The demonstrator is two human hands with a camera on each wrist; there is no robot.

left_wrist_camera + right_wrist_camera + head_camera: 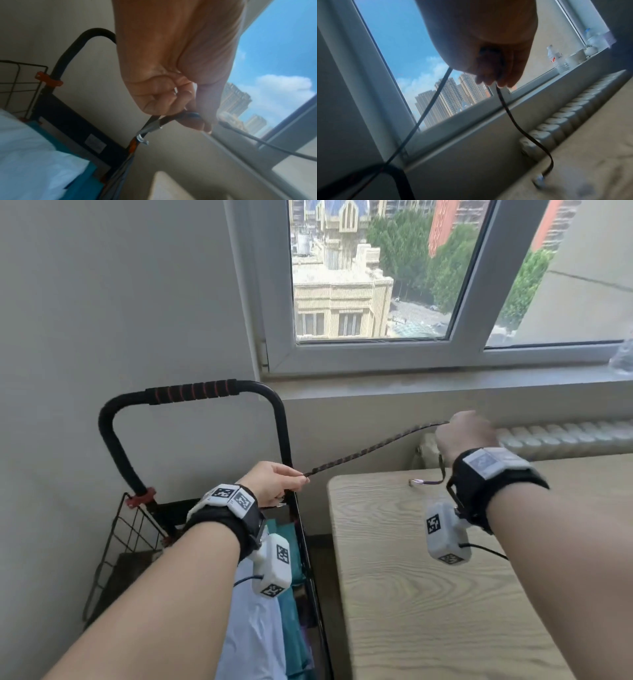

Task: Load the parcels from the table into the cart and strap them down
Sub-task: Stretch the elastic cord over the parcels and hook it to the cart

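A dark braided strap [373, 447] is held taut between the 2 hands, pinched by the left hand [274, 482] above the cart [191, 501] and gripped in the fisted right hand [462, 434] at 2 o'clock from it. The strap's hooked end [416, 481] hangs onto the worktop [428, 594]. White and teal parcels [270, 638] are seen in the cart at 6 o'clock.

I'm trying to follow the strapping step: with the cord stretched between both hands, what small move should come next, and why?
Probably bring the left hand down to hook its end onto the cart frame. The parcels already sit in the cart, the elastic cord runs taut to the right hand, and a metal hook hangs just below the left fingers.
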